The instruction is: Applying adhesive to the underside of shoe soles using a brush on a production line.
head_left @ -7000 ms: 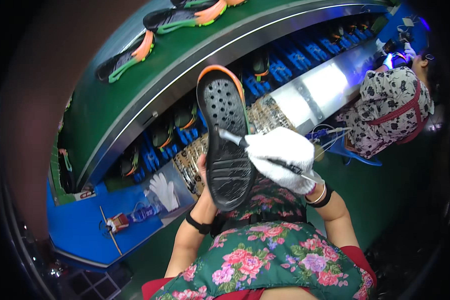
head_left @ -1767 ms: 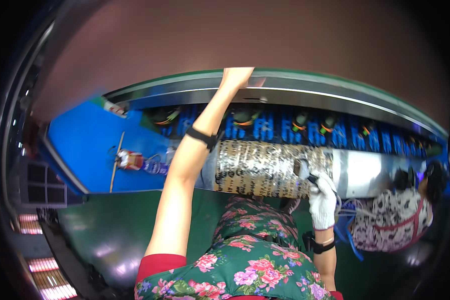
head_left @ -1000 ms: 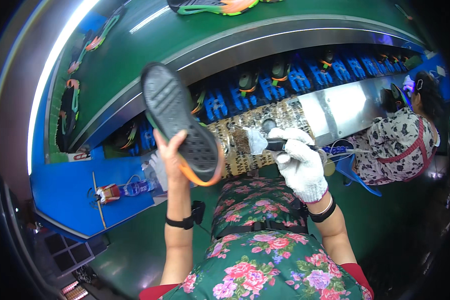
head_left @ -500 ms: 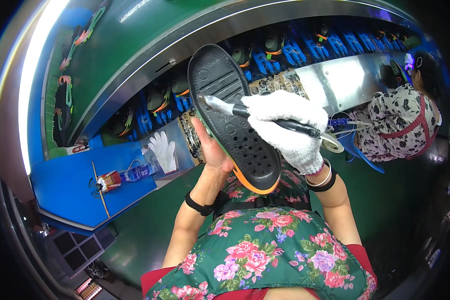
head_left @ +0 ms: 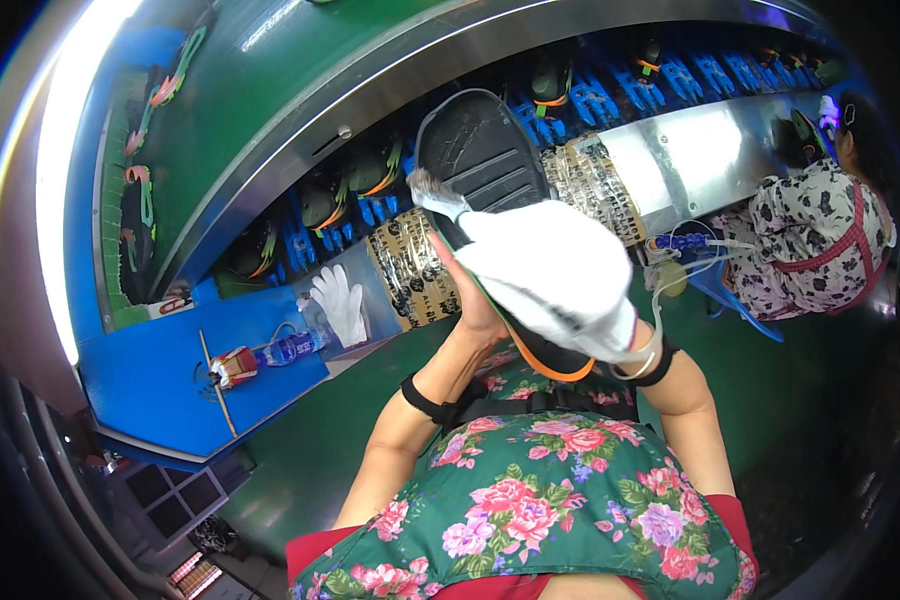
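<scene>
A black shoe sole (head_left: 482, 145) with an orange heel edge is tilted up in front of me, its grooved inner face showing near the toe. My bare left hand (head_left: 478, 303) grips its left side from beneath. Across its middle lies my right hand (head_left: 555, 262), in a white knitted glove, closed on a brush. The pale bristles of the brush (head_left: 434, 192) reach the sole's left edge; most of its handle is hidden by the glove. A thin clear tube runs near my right wrist. The glove covers the sole's holed heel part.
A conveyor carries shoe parts on blue holders (head_left: 592, 104) beyond my hands, behind a taped ledge (head_left: 410, 275). At left, a blue table (head_left: 150, 385) bears a bottle (head_left: 288, 348) and a spare white glove (head_left: 340, 305). A co-worker (head_left: 820, 235) sits at right.
My right hand has swung lower over the sole, moving the brush tip from its surface to its left edge. The sole has shifted slightly right in view.
</scene>
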Available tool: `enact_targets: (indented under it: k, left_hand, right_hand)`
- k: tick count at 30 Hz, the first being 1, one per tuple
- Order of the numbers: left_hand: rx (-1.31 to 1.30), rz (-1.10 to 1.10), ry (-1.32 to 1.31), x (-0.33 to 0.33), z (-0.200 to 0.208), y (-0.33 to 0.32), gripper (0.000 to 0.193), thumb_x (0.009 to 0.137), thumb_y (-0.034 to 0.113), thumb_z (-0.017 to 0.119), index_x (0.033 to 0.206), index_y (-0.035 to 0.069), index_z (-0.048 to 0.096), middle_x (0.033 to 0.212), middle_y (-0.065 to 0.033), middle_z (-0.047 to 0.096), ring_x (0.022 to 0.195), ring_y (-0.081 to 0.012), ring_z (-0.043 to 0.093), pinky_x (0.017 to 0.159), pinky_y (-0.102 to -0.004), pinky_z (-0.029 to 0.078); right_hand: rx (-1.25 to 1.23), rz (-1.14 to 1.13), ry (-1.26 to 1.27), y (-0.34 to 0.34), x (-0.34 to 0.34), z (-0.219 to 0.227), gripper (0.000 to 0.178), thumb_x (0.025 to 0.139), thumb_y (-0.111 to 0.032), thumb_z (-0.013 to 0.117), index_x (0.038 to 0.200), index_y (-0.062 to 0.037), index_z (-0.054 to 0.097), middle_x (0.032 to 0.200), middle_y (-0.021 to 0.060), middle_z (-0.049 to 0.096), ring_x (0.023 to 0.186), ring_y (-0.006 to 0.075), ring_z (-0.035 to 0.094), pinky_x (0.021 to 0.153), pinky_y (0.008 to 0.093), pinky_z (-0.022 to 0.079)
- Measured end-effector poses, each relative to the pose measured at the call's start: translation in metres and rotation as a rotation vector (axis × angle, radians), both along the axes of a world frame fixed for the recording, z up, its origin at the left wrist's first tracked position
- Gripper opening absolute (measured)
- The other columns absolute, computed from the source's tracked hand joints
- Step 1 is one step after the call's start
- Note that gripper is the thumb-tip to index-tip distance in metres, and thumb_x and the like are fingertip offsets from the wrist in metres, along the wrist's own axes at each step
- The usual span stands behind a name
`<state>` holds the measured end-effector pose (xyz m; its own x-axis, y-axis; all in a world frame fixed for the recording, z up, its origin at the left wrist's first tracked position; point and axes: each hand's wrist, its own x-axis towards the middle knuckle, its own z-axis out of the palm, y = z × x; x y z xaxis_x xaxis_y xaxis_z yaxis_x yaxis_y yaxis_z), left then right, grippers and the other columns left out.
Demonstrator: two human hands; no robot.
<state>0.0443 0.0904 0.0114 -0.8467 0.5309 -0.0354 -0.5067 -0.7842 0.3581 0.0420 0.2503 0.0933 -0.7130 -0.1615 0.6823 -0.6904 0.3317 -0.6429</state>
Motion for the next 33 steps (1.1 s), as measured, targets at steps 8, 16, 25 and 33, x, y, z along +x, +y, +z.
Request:
enact_targets:
  k: [8,16,25,33]
  left_hand:
    - [0.057,-0.008,-0.055,-0.007,-0.018,-0.003,0.098,0.093,0.086,0.024,0.156,0.014,0.043,0.151,-0.0065,0.053,0.136,-0.0255,0.052,0.117,-0.0428,0.041]
    - [-0.031,-0.080,-0.048,-0.021,-0.032,-0.017,0.087,0.096,0.075,0.032,0.154,0.011,0.046,0.147,-0.0089,0.056,0.133,-0.0277,0.055,0.114,-0.0434,0.044]
    - [-0.104,-0.161,-0.030,-0.029,-0.034,-0.025,0.075,0.099,0.062,0.041,0.151,0.008,0.048,0.142,-0.0116,0.060,0.130,-0.0303,0.059,0.111,-0.0440,0.047]
    - [-0.086,0.015,0.006,-0.032,-0.054,-0.046,0.064,0.102,0.051,0.049,0.148,0.006,0.051,0.138,-0.0139,0.063,0.127,-0.0325,0.062,0.108,-0.0445,0.050]
  right_hand:
    - [-0.028,-0.079,0.052,-0.002,0.000,0.003,0.031,0.082,-0.004,0.078,0.114,-0.0041,0.078,0.111,0.0161,0.077,0.100,0.0327,0.074,0.086,0.0402,0.058]
    - [-0.117,-0.127,0.044,-0.001,0.005,-0.006,0.034,0.087,-0.011,0.073,0.120,-0.0049,0.075,0.115,0.0118,0.076,0.101,0.0297,0.073,0.085,0.0381,0.059]
    - [-0.257,-0.079,-0.110,-0.003,0.008,-0.009,0.028,0.087,-0.010,0.073,0.115,-0.0072,0.077,0.115,0.0108,0.076,0.097,0.0294,0.073,0.083,0.0385,0.059]
    - [-0.220,-0.032,-0.082,0.004,0.006,-0.023,0.026,0.085,-0.012,0.076,0.111,-0.0071,0.077,0.111,0.0096,0.077,0.096,0.0285,0.073,0.082,0.0389,0.059]
